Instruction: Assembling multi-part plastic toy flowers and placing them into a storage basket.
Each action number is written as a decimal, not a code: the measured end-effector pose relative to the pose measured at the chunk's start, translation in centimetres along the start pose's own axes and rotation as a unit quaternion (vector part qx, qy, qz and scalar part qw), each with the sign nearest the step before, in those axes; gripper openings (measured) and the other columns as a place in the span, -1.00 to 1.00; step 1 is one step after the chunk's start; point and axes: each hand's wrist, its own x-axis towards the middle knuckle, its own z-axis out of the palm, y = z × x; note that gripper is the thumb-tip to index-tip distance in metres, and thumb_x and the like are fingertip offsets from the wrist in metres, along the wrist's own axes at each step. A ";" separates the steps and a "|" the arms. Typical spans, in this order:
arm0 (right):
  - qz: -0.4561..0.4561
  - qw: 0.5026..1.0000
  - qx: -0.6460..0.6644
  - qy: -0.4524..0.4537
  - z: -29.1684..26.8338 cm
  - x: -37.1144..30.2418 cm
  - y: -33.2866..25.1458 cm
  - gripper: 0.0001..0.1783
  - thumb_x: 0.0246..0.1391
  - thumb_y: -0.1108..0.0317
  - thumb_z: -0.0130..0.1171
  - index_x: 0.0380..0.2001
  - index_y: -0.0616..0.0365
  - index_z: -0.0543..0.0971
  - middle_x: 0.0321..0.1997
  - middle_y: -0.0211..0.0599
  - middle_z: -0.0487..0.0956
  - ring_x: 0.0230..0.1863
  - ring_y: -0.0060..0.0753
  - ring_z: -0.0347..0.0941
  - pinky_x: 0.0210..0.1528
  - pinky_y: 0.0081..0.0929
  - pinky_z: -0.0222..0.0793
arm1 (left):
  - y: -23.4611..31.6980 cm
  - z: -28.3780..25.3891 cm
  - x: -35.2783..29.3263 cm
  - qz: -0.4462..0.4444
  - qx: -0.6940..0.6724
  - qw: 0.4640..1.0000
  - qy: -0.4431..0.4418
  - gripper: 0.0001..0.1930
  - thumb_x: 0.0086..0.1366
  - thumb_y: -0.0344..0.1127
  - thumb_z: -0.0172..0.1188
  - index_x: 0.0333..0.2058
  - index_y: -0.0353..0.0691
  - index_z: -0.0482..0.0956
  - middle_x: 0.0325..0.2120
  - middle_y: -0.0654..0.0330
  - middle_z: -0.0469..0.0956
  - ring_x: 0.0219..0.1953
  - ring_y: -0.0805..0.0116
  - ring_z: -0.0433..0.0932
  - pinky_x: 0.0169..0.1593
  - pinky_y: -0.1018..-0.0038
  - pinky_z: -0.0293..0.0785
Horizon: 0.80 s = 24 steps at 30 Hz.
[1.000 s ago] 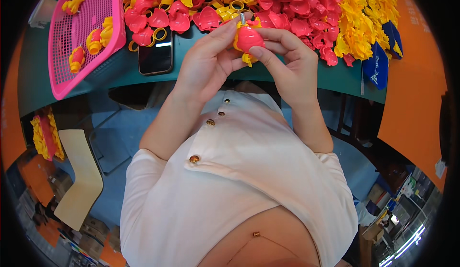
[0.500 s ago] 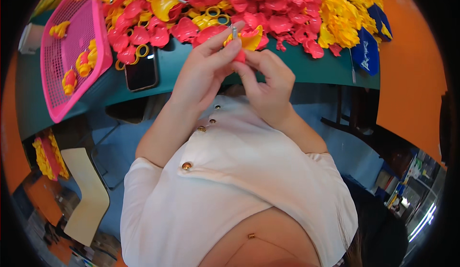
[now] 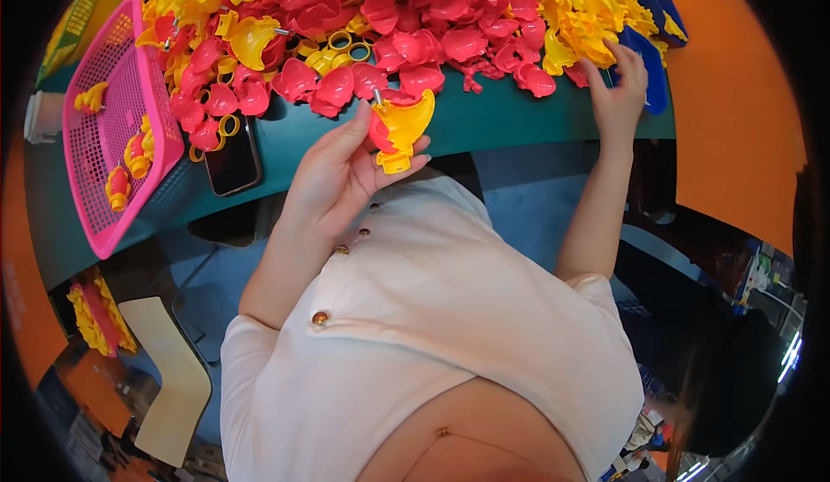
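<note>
My left hand (image 3: 324,184) holds a yellow plastic shell half (image 3: 408,126) in front of my chest, at the table's near edge. A red plastic part lies against the shell's left side, and a small metal pin sticks up from its top. My right hand (image 3: 621,102) is stretched out to the far right, thumb and fingers apart, with the fingertips at the edge of a heap of yellow plastic pieces (image 3: 571,19). Beside these fingers is a blue tray (image 3: 644,63). A heap of red plastic shells (image 3: 462,43) lies in the middle.
At the left a pink mesh basket (image 3: 102,236) holds several yellow-and-red assembled pieces. A dark phone (image 3: 233,164) lies beside it, with yellow rings (image 3: 229,126) nearby. More yellow shells (image 3: 251,41) lie on the heap. The green table (image 3: 484,123) ends near my waist.
Both hands were together at the red and yellow parts. My right hand has let go and moved far right to the yellow heap; my left hand has lowered slightly leftward, still holding the shell.
</note>
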 end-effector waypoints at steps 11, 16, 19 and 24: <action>0.287 0.905 0.305 0.079 2.4 3.0 3.0 -0.72 -0.01 0.41 0.28 -0.25 0.39 0.58 -0.32 -0.31 0.59 -0.39 -0.60 0.46 -0.28 -0.73 0.34 | 0.4 0.7 0.1 0.048 0.071 0.996 -0.033 -0.56 0.39 -0.22 -0.09 0.10 -0.46 0.23 0.01 -0.03 0.39 0.02 0.12 0.46 0.07 0.27 0.46; 0.334 0.841 0.426 0.006 2.0 2.5 5.4 -0.77 0.01 0.48 0.24 -0.23 0.35 0.58 -0.28 -0.34 0.60 -0.28 -0.63 0.47 -0.21 -0.74 0.33 | 0.4 0.0 0.3 0.012 0.048 0.997 -0.058 -0.56 0.39 -0.23 -0.10 0.11 -0.45 0.22 0.02 -0.05 0.38 0.01 0.10 0.46 0.08 0.24 0.45; 0.272 0.919 0.276 -0.068 2.5 1.4 5.8 -0.78 0.05 0.48 0.19 -0.20 0.31 0.57 -0.24 -0.31 0.59 -0.25 -0.60 0.47 -0.15 -0.71 0.34 | 0.0 -0.2 0.4 -0.010 0.032 0.997 -0.065 -0.56 0.39 -0.23 -0.11 0.11 -0.44 0.22 0.02 -0.06 0.38 0.01 0.08 0.45 0.07 0.23 0.45; 0.206 0.934 0.289 -0.033 -0.2 1.2 1.9 -0.71 0.00 0.39 0.26 -0.18 0.25 0.56 -0.31 -0.39 0.58 -0.28 -0.63 0.47 -0.17 -0.67 0.34 | -0.1 -0.5 0.0 -0.005 0.015 0.999 -0.042 -0.56 0.39 -0.24 -0.10 0.12 -0.44 0.21 0.01 -0.07 0.39 0.01 0.08 0.46 0.06 0.23 0.46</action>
